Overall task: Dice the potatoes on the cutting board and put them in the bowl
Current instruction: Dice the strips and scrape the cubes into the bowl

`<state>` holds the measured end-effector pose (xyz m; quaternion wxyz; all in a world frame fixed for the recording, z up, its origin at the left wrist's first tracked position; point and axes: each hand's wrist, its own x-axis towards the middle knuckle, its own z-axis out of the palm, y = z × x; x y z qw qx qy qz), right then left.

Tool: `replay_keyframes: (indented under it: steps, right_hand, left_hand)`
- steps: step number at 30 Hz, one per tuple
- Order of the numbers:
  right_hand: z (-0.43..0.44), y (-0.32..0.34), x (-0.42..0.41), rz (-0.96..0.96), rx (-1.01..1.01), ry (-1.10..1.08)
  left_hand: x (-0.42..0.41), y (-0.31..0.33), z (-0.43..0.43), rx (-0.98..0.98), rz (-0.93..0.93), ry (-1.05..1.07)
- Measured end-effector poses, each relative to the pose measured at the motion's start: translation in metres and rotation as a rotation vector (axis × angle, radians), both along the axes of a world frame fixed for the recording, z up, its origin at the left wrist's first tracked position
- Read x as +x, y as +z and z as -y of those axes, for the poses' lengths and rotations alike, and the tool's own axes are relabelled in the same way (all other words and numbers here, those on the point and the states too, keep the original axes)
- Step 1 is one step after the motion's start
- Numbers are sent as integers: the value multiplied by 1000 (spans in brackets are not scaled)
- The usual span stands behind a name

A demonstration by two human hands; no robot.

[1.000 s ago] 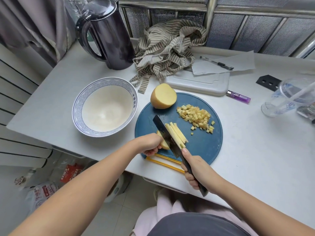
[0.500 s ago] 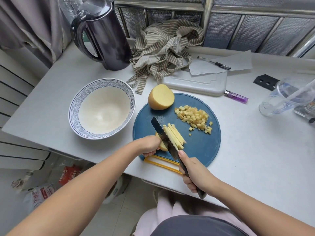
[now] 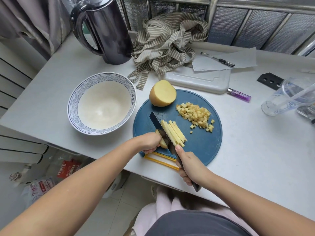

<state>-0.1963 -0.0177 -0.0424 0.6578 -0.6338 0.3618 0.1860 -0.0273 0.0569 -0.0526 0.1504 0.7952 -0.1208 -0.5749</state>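
On the white table [image 3: 59, 92], a kettle [image 3: 109, 31] and striped cloth [image 3: 167, 43] are set far beyond the grip; the bowl [image 3: 70, 106] is left of it, the blue cutting board [image 3: 201, 147] beneath. The knife [image 3: 158, 124] is clasped by the right hand [image 3: 189, 167] beside potato sticks [image 3: 175, 133]; a potato piece [image 3: 162, 143] is pinched by the left hand [image 3: 150, 142].

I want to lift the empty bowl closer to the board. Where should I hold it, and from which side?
Hold the bowl by its rim, probably from its left side: it stands upright, the rim flares wide and bare, and the blue cutting board lies close on its right.
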Motion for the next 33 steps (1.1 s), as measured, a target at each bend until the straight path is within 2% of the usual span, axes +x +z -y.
replay_keyframes:
  steps: [8,12,14,17,19,23,33]
  right_hand:
    - [-13,-13,11,20,-250,39]
    - [-16,-18,12,14,-292,18]
    - [-13,-20,10,19,-236,-2]
    - [-4,-18,7,19,24,-83]
    - [2,-14,4,15,127,-89]
    - [8,-3,-1,38,135,-79]
    - [10,8,-13,24,130,-40]
  left_hand:
    - [-3,4,-1,-9,25,-14]
    - [-2,4,-1,-19,16,-1]
    - [-2,6,-2,-39,1,27]
    - [-2,8,-7,-88,-25,78]
    - [-2,6,-12,-122,-18,106]
    - [-4,5,-15,-170,-4,160]
    - [2,16,-9,-84,-55,87]
